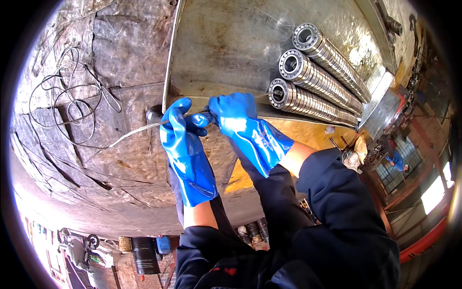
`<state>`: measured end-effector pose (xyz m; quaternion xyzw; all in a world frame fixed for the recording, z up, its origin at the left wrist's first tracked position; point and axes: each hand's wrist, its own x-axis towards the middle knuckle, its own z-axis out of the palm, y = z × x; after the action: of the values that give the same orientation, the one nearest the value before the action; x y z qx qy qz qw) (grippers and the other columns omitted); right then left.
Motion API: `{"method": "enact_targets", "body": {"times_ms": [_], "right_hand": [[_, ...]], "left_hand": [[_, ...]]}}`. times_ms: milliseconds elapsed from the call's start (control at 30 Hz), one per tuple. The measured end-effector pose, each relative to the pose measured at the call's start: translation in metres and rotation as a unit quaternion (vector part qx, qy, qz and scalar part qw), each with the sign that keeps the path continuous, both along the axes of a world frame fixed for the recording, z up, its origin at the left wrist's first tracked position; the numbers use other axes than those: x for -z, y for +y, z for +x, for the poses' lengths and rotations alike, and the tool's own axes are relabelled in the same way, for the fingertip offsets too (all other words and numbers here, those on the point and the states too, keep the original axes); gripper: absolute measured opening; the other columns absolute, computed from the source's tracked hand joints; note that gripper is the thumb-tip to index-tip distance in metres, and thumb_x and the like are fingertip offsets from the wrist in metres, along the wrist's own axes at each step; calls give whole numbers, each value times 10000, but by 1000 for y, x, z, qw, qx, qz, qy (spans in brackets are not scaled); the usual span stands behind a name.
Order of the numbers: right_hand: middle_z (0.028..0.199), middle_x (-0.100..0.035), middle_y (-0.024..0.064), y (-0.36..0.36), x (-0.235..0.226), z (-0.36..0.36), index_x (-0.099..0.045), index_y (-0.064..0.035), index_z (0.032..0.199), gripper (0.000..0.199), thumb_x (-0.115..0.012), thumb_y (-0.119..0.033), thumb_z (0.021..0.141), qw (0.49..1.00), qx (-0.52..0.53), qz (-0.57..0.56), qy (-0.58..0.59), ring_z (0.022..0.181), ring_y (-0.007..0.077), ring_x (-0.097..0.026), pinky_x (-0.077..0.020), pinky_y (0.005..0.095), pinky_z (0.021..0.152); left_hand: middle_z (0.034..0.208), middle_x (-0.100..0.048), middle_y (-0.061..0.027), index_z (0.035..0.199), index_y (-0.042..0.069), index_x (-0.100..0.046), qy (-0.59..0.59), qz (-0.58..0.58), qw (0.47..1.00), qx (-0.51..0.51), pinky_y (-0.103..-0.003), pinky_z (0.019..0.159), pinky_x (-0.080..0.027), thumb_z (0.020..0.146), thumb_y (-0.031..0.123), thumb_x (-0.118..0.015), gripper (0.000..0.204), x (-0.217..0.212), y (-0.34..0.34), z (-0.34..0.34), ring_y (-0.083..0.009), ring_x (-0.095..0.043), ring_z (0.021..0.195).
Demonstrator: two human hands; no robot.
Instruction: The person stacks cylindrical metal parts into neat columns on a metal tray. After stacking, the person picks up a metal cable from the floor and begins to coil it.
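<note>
Both my hands wear long, wet-looking blue rubber gloves and meet at the near left side of a metal tray (216, 58). A steel wire rope (137, 130) comes in from the left and passes into my left hand (180, 127), whose fingers curl round it. Just to the right, my right hand (233, 111) is closed on the same rope, by a dark part between the two hands. In the tray lie three long rows of roller bearings (332, 62), side by side. The lowest row's end bearing (277, 92) is nearest my right hand; something dark shows in its bore.
Loose coils of thin wire (72, 96) lie on the worn dark sheeting (130, 53) at left. A yellow surface (288, 132) runs below the tray. Farther off are a black drum (144, 255), a motorcycle (77, 245) and a person in blue (397, 161).
</note>
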<state>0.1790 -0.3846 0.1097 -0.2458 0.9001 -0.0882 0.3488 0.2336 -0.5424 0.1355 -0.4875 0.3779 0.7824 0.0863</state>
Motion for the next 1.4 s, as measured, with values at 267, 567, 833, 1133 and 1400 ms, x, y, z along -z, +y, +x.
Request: {"method": "enact_targets", "body": {"times_ms": [267,567,833,1133,1400], "right_hand": [[869,-694,90,105,43,0,-723,-154,911,95,-674,-183,835,997,-68,-1,-20,772,368,-702,-554,506,625],[990,-722,213,133,29,-30,-689,-80,1120,284,-634,-297,945,965,60,240,-87,912,415,-715,-564,540,783],[759,-719,89,-11,8,-33,-657,-126,953,137,-701,-166,830,998,-39,4,52,701,322,-744,-526,477,527],[798,-743,132,25,10,-8,-752,-108,843,301,-552,-279,990,995,38,93,-25,727,339,-733,-543,506,634],[883,-744,194,163,22,17,-716,-74,1024,167,-649,-190,925,989,93,77,-87,817,392,-739,-566,515,671]], "left_hand": [[684,-658,51,1229,77,-695,62,297,885,-353,-325,441,-405,1053,358,-612,341,31,-65,15,-168,-620,612],[652,-659,-25,1205,12,-690,16,162,982,-97,-316,450,-451,1076,320,-586,350,4,-34,-10,-195,-664,592],[665,-683,-107,1188,-42,-663,12,71,994,87,-336,479,-523,1087,287,-587,352,13,-25,-14,-273,-730,637],[922,-750,-77,1207,43,-679,-26,85,971,222,-247,516,-507,1038,234,-642,257,15,17,-23,-162,-723,702],[917,-739,-44,1111,38,-691,-35,137,947,290,-270,682,-525,1033,143,-633,143,41,139,3,-123,-669,761]]}}
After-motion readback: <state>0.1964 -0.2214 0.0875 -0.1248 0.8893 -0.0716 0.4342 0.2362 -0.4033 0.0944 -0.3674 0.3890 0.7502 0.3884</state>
